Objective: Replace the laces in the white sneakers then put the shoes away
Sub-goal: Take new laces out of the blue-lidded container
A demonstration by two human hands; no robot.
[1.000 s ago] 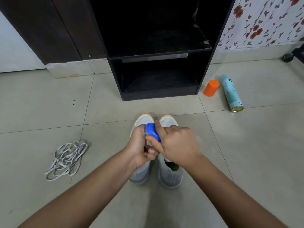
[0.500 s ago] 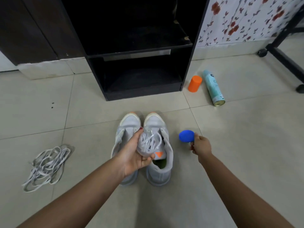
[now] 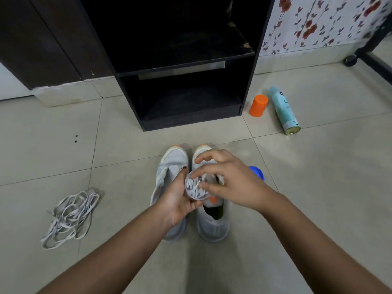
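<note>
Two white sneakers with orange toe tips stand side by side on the tiled floor, the left sneaker (image 3: 172,160) and the right sneaker (image 3: 214,228), both without laces. Above them my left hand (image 3: 178,200) grips a small clear round container (image 3: 196,190) packed with white laces. My right hand (image 3: 233,183) hovers over its open mouth, fingers spread and fingertips at the laces; no clear pinch shows. The container's blue lid (image 3: 257,171) lies on the floor right of the shoes, partly hidden behind my right hand.
A loose heap of old grey-white laces (image 3: 70,215) lies on the floor to the left. A black open shelf unit (image 3: 191,122) stands just beyond the shoes. An orange cap (image 3: 258,105) and a teal spray can (image 3: 284,110) lie at its right. A black wheeled frame (image 3: 373,58) is at far right.
My right hand took the blue lid off the container, set it on the floor to the right, and has come back over the open container. My left hand keeps holding the container.
</note>
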